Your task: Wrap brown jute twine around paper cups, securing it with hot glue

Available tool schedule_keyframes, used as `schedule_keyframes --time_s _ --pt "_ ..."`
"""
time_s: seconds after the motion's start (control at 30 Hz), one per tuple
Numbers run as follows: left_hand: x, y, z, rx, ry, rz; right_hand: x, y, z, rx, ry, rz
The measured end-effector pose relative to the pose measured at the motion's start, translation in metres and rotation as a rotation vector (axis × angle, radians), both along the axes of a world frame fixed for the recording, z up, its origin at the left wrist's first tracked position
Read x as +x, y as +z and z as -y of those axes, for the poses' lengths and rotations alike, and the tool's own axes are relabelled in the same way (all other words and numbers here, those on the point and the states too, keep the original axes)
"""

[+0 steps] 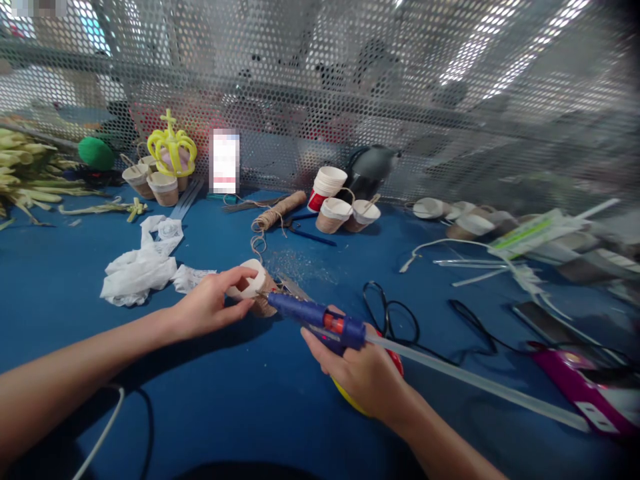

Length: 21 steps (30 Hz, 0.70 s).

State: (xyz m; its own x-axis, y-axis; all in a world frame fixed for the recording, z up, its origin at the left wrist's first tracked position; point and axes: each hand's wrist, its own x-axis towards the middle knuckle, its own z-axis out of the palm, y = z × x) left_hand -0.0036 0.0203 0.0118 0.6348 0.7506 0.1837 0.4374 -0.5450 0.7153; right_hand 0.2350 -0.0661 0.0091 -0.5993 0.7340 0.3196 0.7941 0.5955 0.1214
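Currently, the left hand [217, 300] steadies a small cup [260, 275] near the middle of the blue table [225, 400], its thumb and fingers gripping the cup at the rim. The cup is pale inside and brown outside, and tilts so that its mouth leans toward that hand. The right hand [360, 367] is closed around a blue glue gun [300, 310], its nozzle pointing left to the cup's near side; whether the tip touches the cup, I cannot tell. A long, cloudy glue stick [475, 383] runs out of the back of the gun, slanting down to the right toward a purple power strip [580, 387]. Just left of the cup lies a crumpled heap of white cloth [137, 270]. Beyond the cup rests a spool of twine [280, 210], a loose strand trailing from it down toward the cup. Right of the spool, a brown-sided cup [330, 219] stands in front of a stack of white cups [331, 179]. Farther left, a yellow crown [173, 157] sits among more cups, with a phone [224, 160] propped upright to its right, its screen blurred out. A black cord [400, 307] loops beyond the right hand, and a perforated metal panel [300, 107] rises behind everything.
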Motion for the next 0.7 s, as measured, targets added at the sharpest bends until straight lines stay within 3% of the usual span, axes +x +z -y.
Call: schedule_keyframes --time_s 0.17,0.53,0.7 --pt "-0.0004 -0.0004 0.0000 0.024 -0.004 0.015 -0.0007 -0.0008 0.0006 -0.083 -0.019 -0.055" --pt "-0.0002 -0.0018 0.0001 0.033 0.006 0.005 0.0074 -0.0100 0.0017 -0.023 -0.020 -0.101" --pt "-0.0007 -0.0035 -0.0008 0.057 0.006 0.015 0.0008 -0.0043 0.0004 -0.007 0.000 -0.062"
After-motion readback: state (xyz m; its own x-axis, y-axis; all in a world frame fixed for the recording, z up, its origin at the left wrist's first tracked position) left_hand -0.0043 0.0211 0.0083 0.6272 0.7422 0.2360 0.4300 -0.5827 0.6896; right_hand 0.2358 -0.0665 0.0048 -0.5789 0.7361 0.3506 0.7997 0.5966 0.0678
